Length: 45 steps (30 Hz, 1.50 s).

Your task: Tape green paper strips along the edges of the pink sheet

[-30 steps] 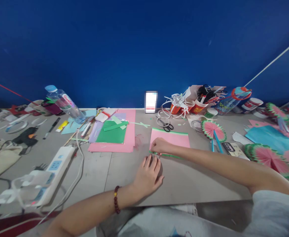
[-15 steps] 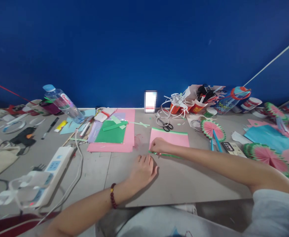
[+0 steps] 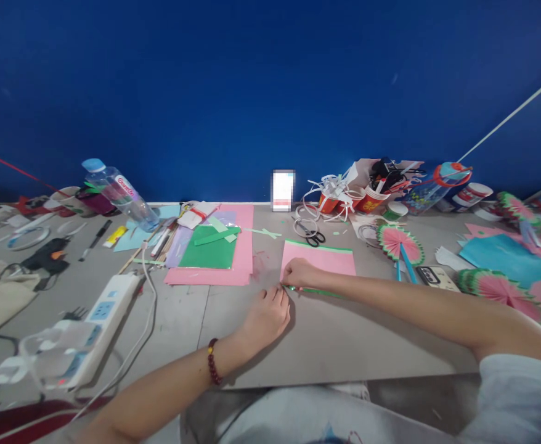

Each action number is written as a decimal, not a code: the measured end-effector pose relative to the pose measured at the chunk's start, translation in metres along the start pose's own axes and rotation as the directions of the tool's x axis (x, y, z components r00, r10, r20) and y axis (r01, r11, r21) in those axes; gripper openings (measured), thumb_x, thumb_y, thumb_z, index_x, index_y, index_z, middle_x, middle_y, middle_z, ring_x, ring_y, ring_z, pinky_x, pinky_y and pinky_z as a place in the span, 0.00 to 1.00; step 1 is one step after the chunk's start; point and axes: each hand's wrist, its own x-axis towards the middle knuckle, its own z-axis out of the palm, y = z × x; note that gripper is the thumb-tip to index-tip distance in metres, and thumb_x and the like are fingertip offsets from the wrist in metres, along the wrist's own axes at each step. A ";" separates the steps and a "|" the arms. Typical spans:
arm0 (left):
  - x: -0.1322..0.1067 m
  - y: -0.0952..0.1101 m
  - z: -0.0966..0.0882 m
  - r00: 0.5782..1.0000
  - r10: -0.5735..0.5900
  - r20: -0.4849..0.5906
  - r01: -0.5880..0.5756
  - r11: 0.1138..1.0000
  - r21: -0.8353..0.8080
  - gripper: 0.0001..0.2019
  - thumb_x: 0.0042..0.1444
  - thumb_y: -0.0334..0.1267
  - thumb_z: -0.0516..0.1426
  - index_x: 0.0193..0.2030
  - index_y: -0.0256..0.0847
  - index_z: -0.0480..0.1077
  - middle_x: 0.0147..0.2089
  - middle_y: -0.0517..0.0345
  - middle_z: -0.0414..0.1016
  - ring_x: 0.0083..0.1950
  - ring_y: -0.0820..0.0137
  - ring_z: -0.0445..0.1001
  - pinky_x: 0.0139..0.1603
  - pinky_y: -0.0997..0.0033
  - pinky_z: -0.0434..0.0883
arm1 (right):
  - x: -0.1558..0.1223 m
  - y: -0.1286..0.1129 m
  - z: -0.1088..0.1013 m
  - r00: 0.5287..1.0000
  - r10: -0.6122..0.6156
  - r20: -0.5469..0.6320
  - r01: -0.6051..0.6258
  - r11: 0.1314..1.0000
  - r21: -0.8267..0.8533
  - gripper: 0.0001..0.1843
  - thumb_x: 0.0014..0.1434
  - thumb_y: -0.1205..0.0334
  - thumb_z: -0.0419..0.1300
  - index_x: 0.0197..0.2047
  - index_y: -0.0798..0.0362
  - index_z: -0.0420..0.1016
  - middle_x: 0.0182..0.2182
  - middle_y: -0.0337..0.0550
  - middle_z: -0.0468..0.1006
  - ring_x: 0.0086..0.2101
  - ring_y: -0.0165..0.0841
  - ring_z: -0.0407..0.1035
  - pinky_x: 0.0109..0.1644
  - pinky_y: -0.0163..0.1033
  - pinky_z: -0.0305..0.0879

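The pink sheet (image 3: 333,261) lies flat on the tabletop (image 3: 367,345), just on the near side of the scissors (image 3: 311,235), with green bands along its far and near edges. Nearer than the scissors and a little to their left, the right hand (image 3: 301,274) rests curled in on itself over the sheet's near left corner; whether the fingers pinch the near green band (image 3: 319,291) cannot be told. The left hand (image 3: 267,317), farther out from the scissors on that same side, is half curled, fingertips close to that corner; no held thing shows. The person seems to be working along the near band. To do this well, they should keep the edge straight, use the left hand to steady the corner, press evenly from one end to the other, and avoid creasing or skewing the paper.
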 end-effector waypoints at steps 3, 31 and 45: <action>0.001 -0.001 0.000 0.995 0.084 0.059 -0.088 0.994 0.064 0.20 0.58 0.30 0.47 0.55 0.25 0.67 0.50 0.36 0.72 0.47 0.56 0.68 0.40 0.59 0.65 | -0.005 -0.001 -0.005 0.999 -0.022 0.030 0.020 0.998 0.052 0.06 0.43 0.68 0.61 0.17 0.55 0.72 0.11 0.36 0.68 0.17 0.29 0.66 0.23 0.31 0.64; 0.002 0.000 0.001 0.988 0.136 0.077 -0.147 0.975 0.165 0.19 0.57 0.31 0.50 0.53 0.21 0.67 0.50 0.35 0.71 0.47 0.58 0.68 0.40 0.61 0.65 | -0.028 0.026 -0.033 0.980 0.060 0.190 -0.107 0.963 0.247 0.25 0.53 0.41 0.57 0.24 0.57 0.72 0.20 0.47 0.76 0.20 0.32 0.70 0.24 0.35 0.65; 0.002 0.000 0.004 0.996 0.091 0.023 -0.093 0.991 0.093 0.18 0.56 0.30 0.51 0.51 0.22 0.68 0.47 0.36 0.72 0.48 0.57 0.68 0.41 0.61 0.66 | -0.031 0.048 -0.024 0.986 -0.124 0.115 0.123 0.992 0.021 0.08 0.48 0.62 0.56 0.22 0.55 0.71 0.21 0.39 0.73 0.24 0.29 0.66 0.28 0.31 0.59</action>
